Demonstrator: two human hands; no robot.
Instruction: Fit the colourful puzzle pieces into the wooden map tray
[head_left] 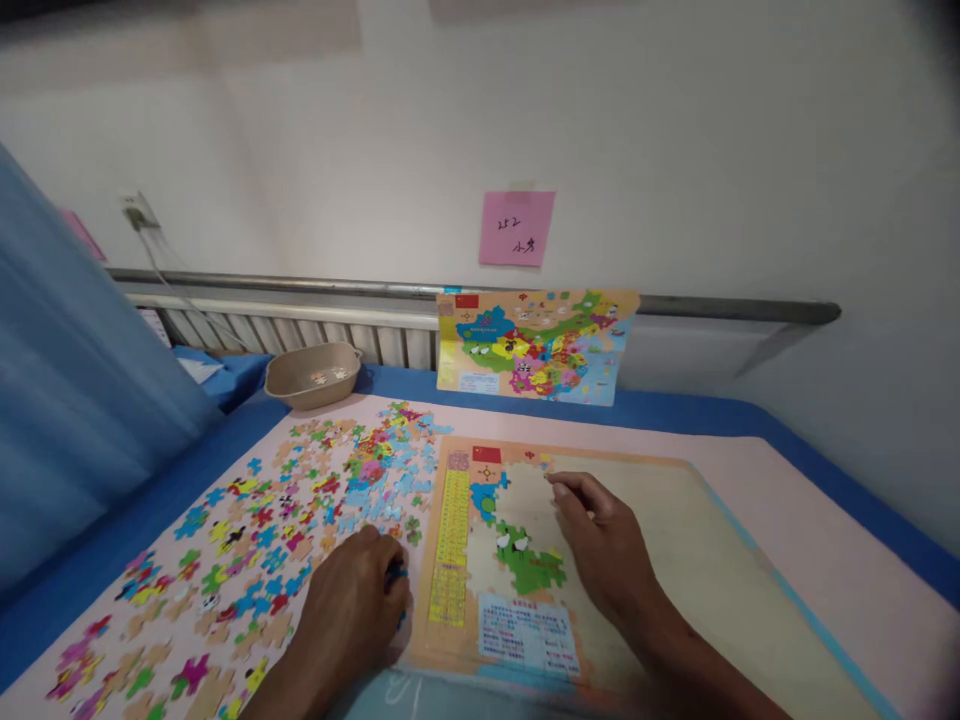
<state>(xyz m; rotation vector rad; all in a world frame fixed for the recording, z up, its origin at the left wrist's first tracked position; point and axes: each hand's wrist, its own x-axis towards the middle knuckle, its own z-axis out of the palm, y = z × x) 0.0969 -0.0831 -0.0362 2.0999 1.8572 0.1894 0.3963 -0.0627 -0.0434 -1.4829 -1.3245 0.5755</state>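
Note:
A partly filled jigsaw puzzle board (421,640) lies before me, with a yellow table along its left side and a green patch showing white birds. My right hand (611,545) is over its middle, thumb and forefinger pinched on a small puzzle piece at the top edge of the picture; the fingers mostly cover it. Left of the board my left hand (360,590) rests with its fingers curled around blue puzzle pieces (395,574), only partly visible. Many loose puzzle pieces (262,518) are spread beside and beyond this hand.
A printed map picture (536,345) leans upright against the wall. A beige basket (315,378) with a few pieces stands at the back left. A metal rail (735,308) runs along the wall, and a blue curtain (82,360) hangs at left.

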